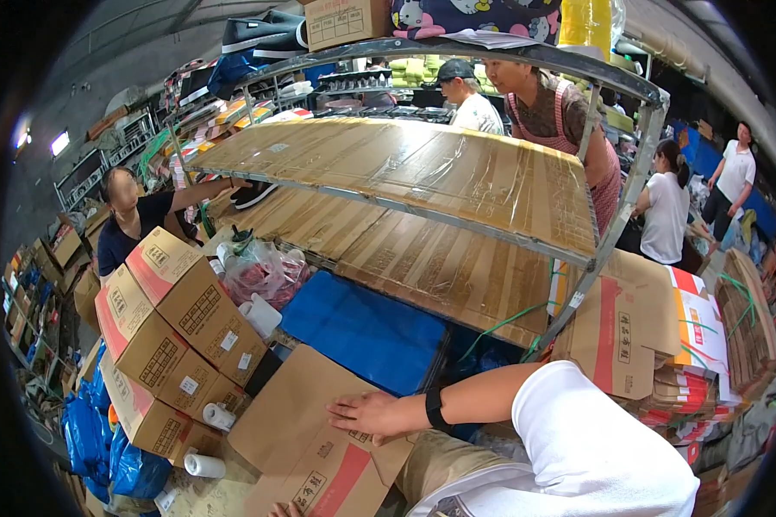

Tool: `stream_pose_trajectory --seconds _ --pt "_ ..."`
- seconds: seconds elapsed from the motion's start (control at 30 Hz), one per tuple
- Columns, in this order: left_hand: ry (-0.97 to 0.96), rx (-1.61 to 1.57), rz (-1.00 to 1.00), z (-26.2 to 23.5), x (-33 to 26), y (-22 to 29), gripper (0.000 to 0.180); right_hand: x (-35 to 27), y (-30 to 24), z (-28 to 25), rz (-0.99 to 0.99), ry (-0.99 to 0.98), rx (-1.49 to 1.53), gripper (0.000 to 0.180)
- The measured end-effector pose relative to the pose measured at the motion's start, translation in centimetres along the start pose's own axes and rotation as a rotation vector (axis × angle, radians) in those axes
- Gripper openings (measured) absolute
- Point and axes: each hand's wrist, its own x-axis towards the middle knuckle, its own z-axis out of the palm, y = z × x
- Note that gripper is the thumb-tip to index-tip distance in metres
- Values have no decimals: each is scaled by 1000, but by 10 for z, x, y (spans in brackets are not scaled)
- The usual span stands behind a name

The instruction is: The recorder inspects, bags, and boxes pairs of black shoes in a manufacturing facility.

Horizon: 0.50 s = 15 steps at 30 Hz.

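Observation:
A brown cardboard carton (315, 435) with a pink-red band lies folded flat and tilted in front of me. My right hand (359, 415) rests on it with the fingers stretched out; a black band circles that wrist. At the bottom edge of the picture, the fingertips of my left hand (284, 510) show against the carton's near part; the rest of that hand is cut off, so its grip is hidden. Just beyond the carton lies a flat blue surface (362, 323).
Closed cartons (177, 332) are stacked at left, near white rolls (204, 466). Ahead stands a metal-framed rack with tape-covered cardboard shelves (422, 177). Flattened cartons (616, 332) pile up at right. One person (142, 215) reaches onto the rack from the left; several others stand beyond it.

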Motion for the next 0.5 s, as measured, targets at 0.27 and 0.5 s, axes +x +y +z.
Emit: stream_pose_trajectory --seconds 0.27,0.5 --pt "3 28 6 3 -1 -2 72 -3 1 2 -14 45 28 111" --pt "21 38 23 4 -1 -3 71 0 -5 -12 44 -86 92 113"
